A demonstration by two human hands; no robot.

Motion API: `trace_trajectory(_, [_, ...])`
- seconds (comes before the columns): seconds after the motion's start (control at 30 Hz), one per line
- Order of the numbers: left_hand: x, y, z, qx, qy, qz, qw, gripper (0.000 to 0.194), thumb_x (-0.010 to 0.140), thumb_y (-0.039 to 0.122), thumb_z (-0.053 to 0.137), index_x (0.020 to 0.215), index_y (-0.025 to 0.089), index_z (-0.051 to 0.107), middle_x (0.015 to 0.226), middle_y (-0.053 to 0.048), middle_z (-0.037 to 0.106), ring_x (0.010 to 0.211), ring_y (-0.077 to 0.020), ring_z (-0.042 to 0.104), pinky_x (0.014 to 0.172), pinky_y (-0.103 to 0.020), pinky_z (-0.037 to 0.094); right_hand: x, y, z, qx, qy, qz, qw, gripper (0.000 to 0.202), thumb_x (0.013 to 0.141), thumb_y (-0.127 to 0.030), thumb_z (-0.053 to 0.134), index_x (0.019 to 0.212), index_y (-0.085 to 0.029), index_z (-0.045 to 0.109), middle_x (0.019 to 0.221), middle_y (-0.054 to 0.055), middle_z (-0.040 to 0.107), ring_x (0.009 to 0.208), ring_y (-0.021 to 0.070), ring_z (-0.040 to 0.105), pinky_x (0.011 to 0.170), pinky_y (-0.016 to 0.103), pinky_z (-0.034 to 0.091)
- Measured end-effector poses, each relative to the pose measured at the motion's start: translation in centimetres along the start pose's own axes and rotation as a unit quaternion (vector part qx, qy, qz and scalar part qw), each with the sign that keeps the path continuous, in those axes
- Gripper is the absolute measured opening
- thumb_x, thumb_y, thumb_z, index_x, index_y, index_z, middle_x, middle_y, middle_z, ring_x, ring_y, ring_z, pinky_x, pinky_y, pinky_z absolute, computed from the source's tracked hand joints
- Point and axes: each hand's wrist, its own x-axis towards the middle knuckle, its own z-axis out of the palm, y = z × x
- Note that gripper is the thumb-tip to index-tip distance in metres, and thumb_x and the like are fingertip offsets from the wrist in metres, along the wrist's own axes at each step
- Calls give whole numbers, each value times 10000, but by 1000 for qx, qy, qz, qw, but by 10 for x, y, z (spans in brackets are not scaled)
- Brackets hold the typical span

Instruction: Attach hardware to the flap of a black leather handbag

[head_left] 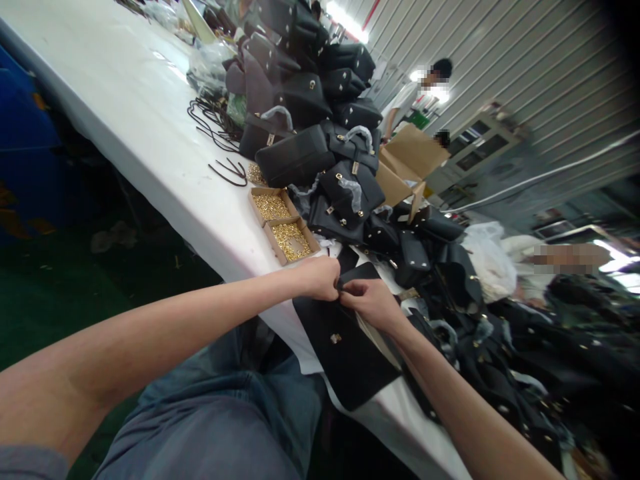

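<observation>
A black handbag (345,360) lies at the table's near edge, with a small metal fitting (335,339) on its face. At the bag's far end my left hand (323,277) is closed in a fist. My right hand (373,300) pinches at the same spot, its fingertips almost meeting the left ones. Between them shows a small dark piece of the bag, perhaps a strap or tab; its exact form is hidden by the fingers. Just beyond my left hand sit two shallow cardboard boxes, one (316,241) nearer and one (255,200) farther, both holding small gold-coloured hardware.
Black handbags (295,157) are heaped high behind the boxes, and more bags (520,347) crowd the right side. Dark cords (233,173) lie on the white table (125,113). An open carton (400,160) stands behind the heap. Other people (400,107) are in the background.
</observation>
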Motion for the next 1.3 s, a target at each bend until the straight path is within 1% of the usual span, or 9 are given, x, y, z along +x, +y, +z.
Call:
trace_trajectory(0.2, [-1,7,9,19,25,23,999,280,767,226,749,989,81,838,908,-222,781,860,-331,762,718,-343,570,-1,-2,1,-23,2,-11,1000,232,800,-363,715,762,-163,826,639,4,698,606,173,567,580,294,346])
trace_trajectory(0.4, [1,3,15,25,29,43,998,249,735,186,724,921,68,840,864,-231,771,808,-338,747,670,-350,556,-4,-13,7,-46,36,-8,998,261,797,-386,729,676,-159,772,567,0,618,582,163,538,544,289,309])
trace_trajectory(0.53, [1,0,16,25,32,51,998,238,726,187,716,892,73,842,828,-214,766,770,-324,736,636,-344,533,-8,-16,8,-44,44,-29,998,247,824,-372,714,745,-160,815,615,14,682,611,185,601,557,288,340])
trace_trajectory(0.63, [3,-2,15,15,52,50,997,253,761,201,701,918,71,851,838,-211,768,798,-318,738,679,-347,546,-9,-16,5,-56,49,-29,997,272,859,-385,696,795,-163,839,655,31,736,635,210,641,565,296,370])
trace_trajectory(0.77, [5,-1,16,0,68,47,997,239,776,210,711,916,77,851,853,-206,772,829,-315,745,715,-346,554,-8,-14,3,-87,69,-37,993,287,878,-400,701,747,-173,817,631,34,731,626,218,654,560,309,367])
trace_trajectory(0.9, [8,-1,22,-23,74,25,997,251,774,214,705,924,74,851,864,-207,773,809,-308,743,713,-349,558,-8,-9,8,-79,99,-24,992,284,890,-410,705,746,-187,805,704,50,778,677,250,709,578,316,403])
trace_trajectory(1.07, [15,-11,28,-32,72,48,996,210,742,207,715,848,81,845,796,-191,765,743,-295,724,647,-343,522,-6,-5,10,-81,84,-16,993,270,881,-393,693,756,-186,814,679,46,763,680,257,719,590,314,422])
trace_trajectory(1.17, [18,-18,30,-47,67,59,995,190,746,209,721,833,102,852,748,-156,757,716,-261,706,654,-323,512,-1,-2,5,-82,53,-20,995,309,879,-443,708,778,-174,824,658,32,743,655,235,691,581,303,400])
trace_trajectory(1.3, [21,-23,33,-75,94,57,991,205,757,211,718,868,126,868,758,-132,770,715,-237,693,676,-316,505,5,6,0,-75,28,-3,997,341,866,-470,698,804,-165,837,648,22,731,632,212,654,554,290,365])
